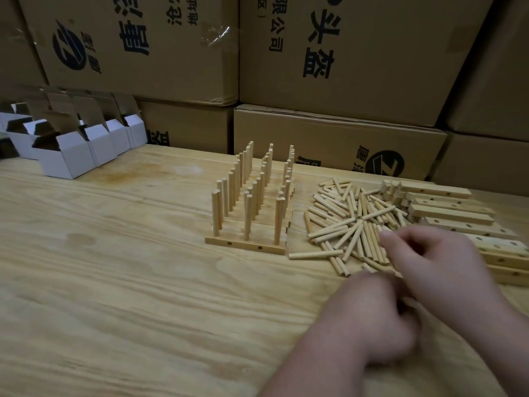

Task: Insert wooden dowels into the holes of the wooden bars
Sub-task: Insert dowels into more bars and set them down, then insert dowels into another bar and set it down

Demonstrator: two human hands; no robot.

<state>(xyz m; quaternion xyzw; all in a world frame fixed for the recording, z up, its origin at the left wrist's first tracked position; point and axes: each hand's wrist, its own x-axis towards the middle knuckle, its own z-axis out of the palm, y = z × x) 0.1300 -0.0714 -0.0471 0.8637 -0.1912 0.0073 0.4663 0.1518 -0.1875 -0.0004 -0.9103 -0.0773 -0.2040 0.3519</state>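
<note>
Stacked cardboard cartons (343, 53) wall off the back, and the broad wooden table (114, 282) carries everything. Far left sits a cluster of small white boxes (71, 147), flaps up, probably waiting for finished pieces. Centre stage, the finished bars (246, 245) lie side by side with dowels standing upright in their holes, parked clear of the working area. To the right, the empty bars (452, 213) are stacked with holes showing, within easy reach. Between them sprawls the loose dowel pile (352, 224), feeding both hands. The right hand (438, 259) hovers at the pile's near edge, fingers curled; whether it pinches a dowel, I cannot tell. The left hand (378, 313) is clenched just below, its contents hidden.
</note>
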